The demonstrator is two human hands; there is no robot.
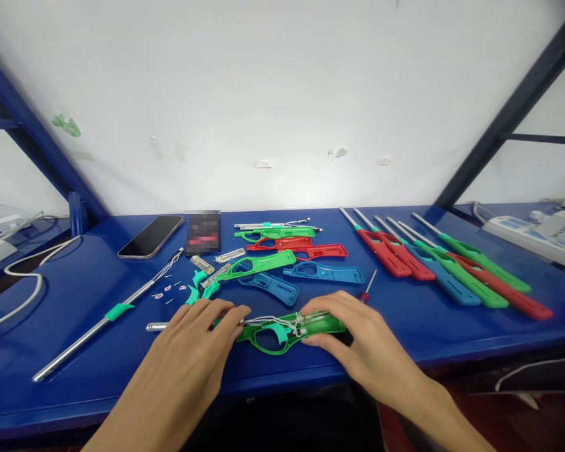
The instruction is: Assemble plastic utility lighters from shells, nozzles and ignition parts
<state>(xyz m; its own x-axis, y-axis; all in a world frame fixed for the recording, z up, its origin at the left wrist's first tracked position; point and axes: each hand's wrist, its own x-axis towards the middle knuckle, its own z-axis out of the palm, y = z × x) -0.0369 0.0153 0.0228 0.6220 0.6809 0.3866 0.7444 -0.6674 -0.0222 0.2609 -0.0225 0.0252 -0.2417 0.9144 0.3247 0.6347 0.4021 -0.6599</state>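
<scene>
Near the table's front edge lies an opened green gas lighter (pixel 264 342), its white wires, teal trigger and clear fuel tank showing in the half shell. My left hand (pixel 195 342) is closed over its front part, where the metal tube (pixel 156 326) pokes out past the fingers. At the handle end, my right hand (pixel 358 333) pinches the shell and tank between thumb and fingers. Behind them lie loose blue handle shells (pixel 327 272), a green shell (pixel 258 265), clear fuel tanks (pixel 202 264) and teal triggers (pixel 194 295).
Several finished lighters (pixel 445 270) lie side by side at the right. A small screwdriver (pixel 368 287) is behind my right hand. At the left are a metal tube with wires (pixel 98 325), tiny parts (pixel 167 288), a phone (pixel 150 236) and a white cable (pixel 40 276).
</scene>
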